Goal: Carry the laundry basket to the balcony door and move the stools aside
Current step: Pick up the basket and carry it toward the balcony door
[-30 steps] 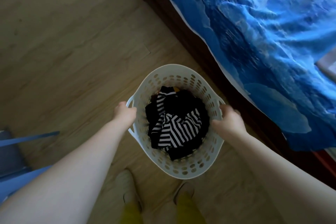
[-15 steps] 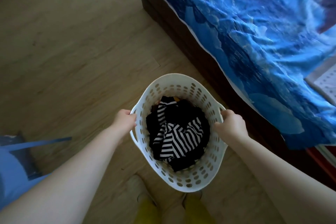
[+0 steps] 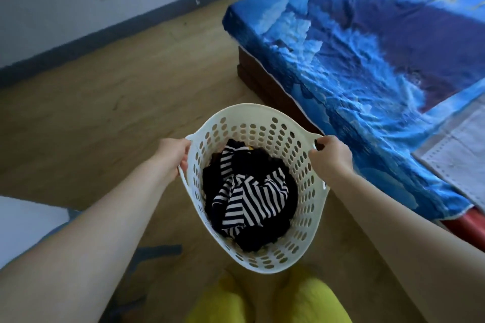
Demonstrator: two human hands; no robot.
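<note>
A white perforated laundry basket (image 3: 252, 123) hangs in front of me above the wooden floor, its far rim tilted away. Inside lie black and black-and-white striped clothes (image 3: 249, 194). My left hand (image 3: 174, 156) is closed around the basket's left handle. My right hand (image 3: 332, 156) grips the right handle. No stools and no balcony door are in view.
A bed with a blue patterned sheet (image 3: 367, 60) on a dark wooden frame runs along the right. A white wall with a dark skirting board (image 3: 105, 34) crosses the back. A white and blue object (image 3: 29, 225) sits at the lower left. Open wooden floor (image 3: 110, 102) lies ahead.
The basket has risen off the floor with both hands on its handles. My view has lifted, so the wall and the foot of the bed now show.
</note>
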